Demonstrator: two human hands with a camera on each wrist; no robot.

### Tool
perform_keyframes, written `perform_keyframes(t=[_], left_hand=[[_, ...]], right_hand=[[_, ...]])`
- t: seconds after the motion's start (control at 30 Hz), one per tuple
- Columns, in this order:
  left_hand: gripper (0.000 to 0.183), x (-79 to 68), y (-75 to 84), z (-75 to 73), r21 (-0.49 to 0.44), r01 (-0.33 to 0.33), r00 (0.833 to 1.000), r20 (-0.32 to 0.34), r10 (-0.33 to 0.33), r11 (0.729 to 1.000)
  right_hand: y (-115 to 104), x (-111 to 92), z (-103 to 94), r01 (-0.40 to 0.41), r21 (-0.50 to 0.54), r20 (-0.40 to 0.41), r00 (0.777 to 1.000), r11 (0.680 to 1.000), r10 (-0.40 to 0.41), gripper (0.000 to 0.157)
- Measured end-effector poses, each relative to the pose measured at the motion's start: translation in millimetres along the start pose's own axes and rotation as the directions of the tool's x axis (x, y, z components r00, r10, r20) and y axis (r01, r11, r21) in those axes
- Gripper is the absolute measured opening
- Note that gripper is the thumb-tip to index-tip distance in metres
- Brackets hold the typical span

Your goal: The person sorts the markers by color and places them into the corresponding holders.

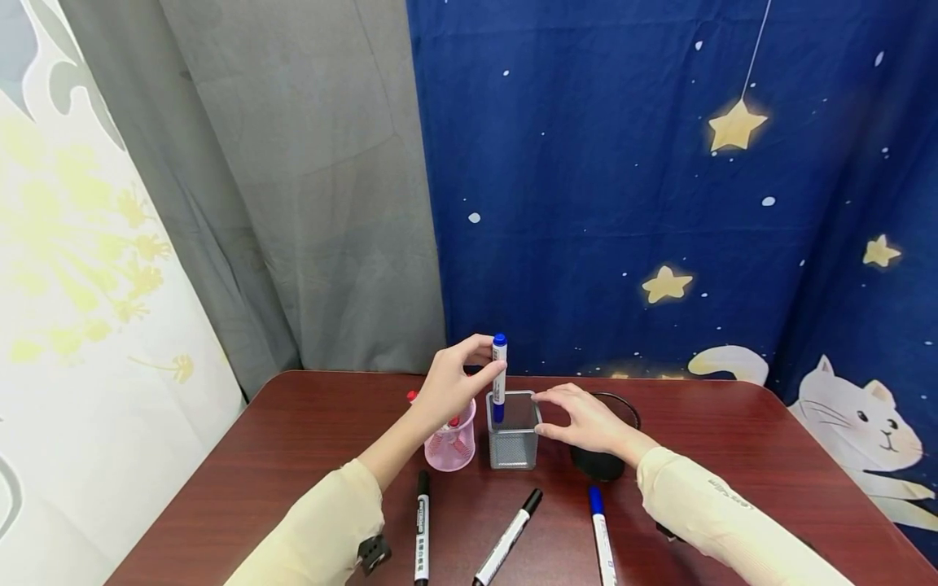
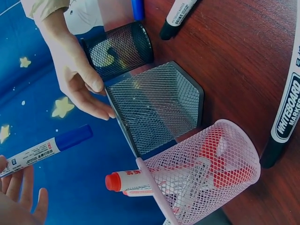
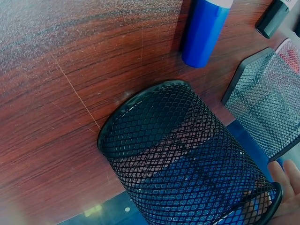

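Observation:
My left hand point(image 1: 450, 382) pinches a white marker with a blue cap point(image 1: 500, 370) between thumb and fingers. The marker stands upright with its blue cap end down, overlapping the mouth of a square grey mesh pen holder point(image 1: 513, 450) in the head view. In the left wrist view the marker's cap point(image 2: 74, 137) is outside the rim, apart from the holder. My right hand point(image 1: 582, 419) has its thumb and fingertips right at the holder's right rim, fingers loosely extended. No pens show inside the square holder point(image 2: 154, 103).
Left of it stands a pink round mesh holder point(image 1: 450, 452) with red-capped markers. A black round mesh holder point(image 3: 183, 154) stands to the right, partly under my right forearm. Nearer lie two black-capped markers point(image 1: 422, 529) point(image 1: 507, 539) and a blue-capped marker point(image 1: 602, 537). Curtains hang behind the table.

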State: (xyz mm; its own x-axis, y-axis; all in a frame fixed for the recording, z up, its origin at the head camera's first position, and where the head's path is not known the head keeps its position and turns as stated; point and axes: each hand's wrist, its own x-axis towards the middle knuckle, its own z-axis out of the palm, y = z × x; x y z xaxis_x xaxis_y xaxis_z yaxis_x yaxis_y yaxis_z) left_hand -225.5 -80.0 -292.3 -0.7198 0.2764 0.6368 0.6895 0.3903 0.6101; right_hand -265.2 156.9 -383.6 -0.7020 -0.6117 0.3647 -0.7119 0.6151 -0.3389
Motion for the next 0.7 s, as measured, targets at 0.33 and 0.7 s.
perform_keyframes(t=[0.33,0.7], left_hand=[[0.023,6.6,-8.5,4.7,0.003,0.031,1.000,0.004,-0.031,1.000],[0.023,8.8,-21.0,12.7,0.023,0.065,0.998,0.012,-0.066,0.998]], right_hand=[[0,0,-0.3,0.000,0.006,-0.003,1.000,1.000,0.000,0.052],[-2,0,-1.4,-0.011,0.010,0.011,1.000,1.000,0.011,0.052]])
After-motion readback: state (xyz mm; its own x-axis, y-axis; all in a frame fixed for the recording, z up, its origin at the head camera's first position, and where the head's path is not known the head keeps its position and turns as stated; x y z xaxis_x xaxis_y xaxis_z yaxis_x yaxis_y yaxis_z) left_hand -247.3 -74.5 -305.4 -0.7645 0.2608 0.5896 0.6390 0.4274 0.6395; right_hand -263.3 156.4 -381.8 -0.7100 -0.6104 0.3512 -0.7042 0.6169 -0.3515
